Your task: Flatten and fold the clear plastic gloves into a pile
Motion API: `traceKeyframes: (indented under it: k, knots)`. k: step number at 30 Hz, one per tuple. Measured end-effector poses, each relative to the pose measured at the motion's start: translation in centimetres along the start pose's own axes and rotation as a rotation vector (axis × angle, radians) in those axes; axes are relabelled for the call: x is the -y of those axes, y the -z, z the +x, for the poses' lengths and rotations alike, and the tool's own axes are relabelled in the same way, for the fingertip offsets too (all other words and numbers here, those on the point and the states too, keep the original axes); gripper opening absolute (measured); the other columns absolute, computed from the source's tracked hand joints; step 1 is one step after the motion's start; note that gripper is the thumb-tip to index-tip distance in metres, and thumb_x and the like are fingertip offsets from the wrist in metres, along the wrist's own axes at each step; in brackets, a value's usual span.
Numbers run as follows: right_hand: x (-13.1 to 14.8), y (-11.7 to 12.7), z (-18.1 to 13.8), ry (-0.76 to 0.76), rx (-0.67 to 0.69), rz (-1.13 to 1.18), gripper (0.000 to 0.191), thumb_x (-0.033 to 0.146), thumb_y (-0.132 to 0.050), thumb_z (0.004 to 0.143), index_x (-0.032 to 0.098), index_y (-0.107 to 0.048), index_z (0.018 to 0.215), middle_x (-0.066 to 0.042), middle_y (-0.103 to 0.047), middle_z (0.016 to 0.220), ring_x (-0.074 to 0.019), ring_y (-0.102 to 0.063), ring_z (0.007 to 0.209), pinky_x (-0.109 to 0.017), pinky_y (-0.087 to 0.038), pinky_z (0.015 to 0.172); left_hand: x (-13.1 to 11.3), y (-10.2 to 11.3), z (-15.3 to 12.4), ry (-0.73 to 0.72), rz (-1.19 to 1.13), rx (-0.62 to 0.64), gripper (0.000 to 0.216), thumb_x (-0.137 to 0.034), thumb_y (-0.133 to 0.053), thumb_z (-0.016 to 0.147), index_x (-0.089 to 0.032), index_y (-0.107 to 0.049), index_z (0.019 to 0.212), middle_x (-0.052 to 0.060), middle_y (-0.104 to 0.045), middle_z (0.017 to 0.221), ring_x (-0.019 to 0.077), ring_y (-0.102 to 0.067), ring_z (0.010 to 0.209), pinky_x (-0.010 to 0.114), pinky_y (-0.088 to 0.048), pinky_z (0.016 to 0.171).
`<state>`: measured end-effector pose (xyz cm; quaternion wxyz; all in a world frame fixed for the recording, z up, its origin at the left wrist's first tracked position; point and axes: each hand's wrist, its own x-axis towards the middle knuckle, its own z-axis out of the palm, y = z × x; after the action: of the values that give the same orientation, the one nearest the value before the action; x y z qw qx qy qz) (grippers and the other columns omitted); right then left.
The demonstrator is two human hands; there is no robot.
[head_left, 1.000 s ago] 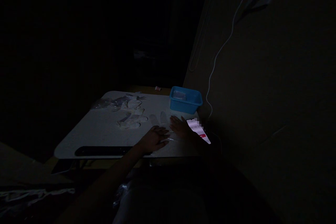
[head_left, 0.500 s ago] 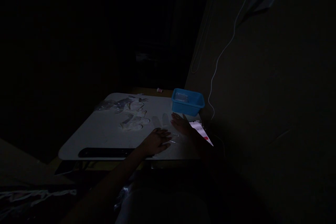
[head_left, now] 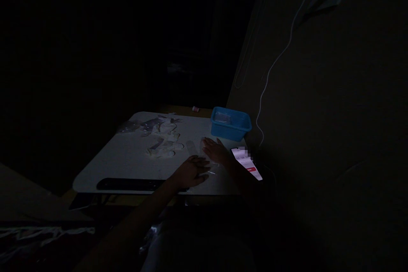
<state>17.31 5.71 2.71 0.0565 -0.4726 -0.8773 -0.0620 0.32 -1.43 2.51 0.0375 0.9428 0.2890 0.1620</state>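
The scene is very dark. My left hand (head_left: 191,171) lies flat on the white table (head_left: 127,161), fingers stretched toward the right. My right hand (head_left: 216,150) also rests flat, fingers spread, just left of a lit phone (head_left: 247,163). Both hands press on a thin clear sheet or glove (head_left: 194,148) that is barely visible under them. A blue plastic tub (head_left: 230,123) stands just beyond my right hand.
A pile of pale crumpled gloves or plastic (head_left: 159,136) lies at the table's middle and far left. A black bar (head_left: 127,184) runs along the near edge. A white cable (head_left: 270,68) hangs down the wall on the right.
My right hand has slid a little left, uncovering more of the phone screen. My left hand stays flat in place.
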Motion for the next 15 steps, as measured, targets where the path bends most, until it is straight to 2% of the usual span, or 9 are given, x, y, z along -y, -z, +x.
traceKeyframes:
  k: [6, 11, 15]
  knots:
    - [-0.1, 0.7, 1.1, -0.04, -0.021, 0.069, 0.044, 0.03, -0.021, 0.091, 0.013, -0.037, 0.129, -0.011, -0.035, 0.137, -0.0159, -0.03, 0.127, -0.042, -0.026, 0.1, 0.0, 0.0, 0.0, 0.014, -0.019, -0.015, 0.035, -0.038, -0.045, 0.082, -0.022, -0.058, 0.11, 0.006, -0.054, 0.122, 0.021, -0.045, 0.115, 0.039, -0.03, 0.098]
    - [0.4, 0.8, 0.2, 0.092, -0.015, 0.106, 0.04, 0.025, -0.024, 0.091, 0.017, -0.041, 0.126, -0.007, -0.04, 0.134, -0.0126, -0.033, 0.125, -0.039, -0.021, 0.104, 0.0, 0.0, 0.1, -0.027, -0.012, -0.012, 0.036, -0.037, -0.043, 0.082, -0.02, -0.058, 0.11, 0.007, -0.055, 0.121, 0.0199, -0.048, 0.113, 0.038, -0.032, 0.097]
    - [0.8, 0.4, -0.2, 0.077, 0.008, 0.071, 0.041, 0.028, -0.024, 0.091, 0.016, -0.039, 0.127, -0.007, -0.036, 0.137, -0.0144, -0.031, 0.126, -0.041, -0.023, 0.102, 0.0, 0.0, 0.1, -0.036, -0.017, -0.014, 0.036, -0.038, -0.043, 0.083, -0.019, -0.059, 0.109, 0.008, -0.056, 0.12, 0.0201, -0.048, 0.113, 0.037, -0.034, 0.096]
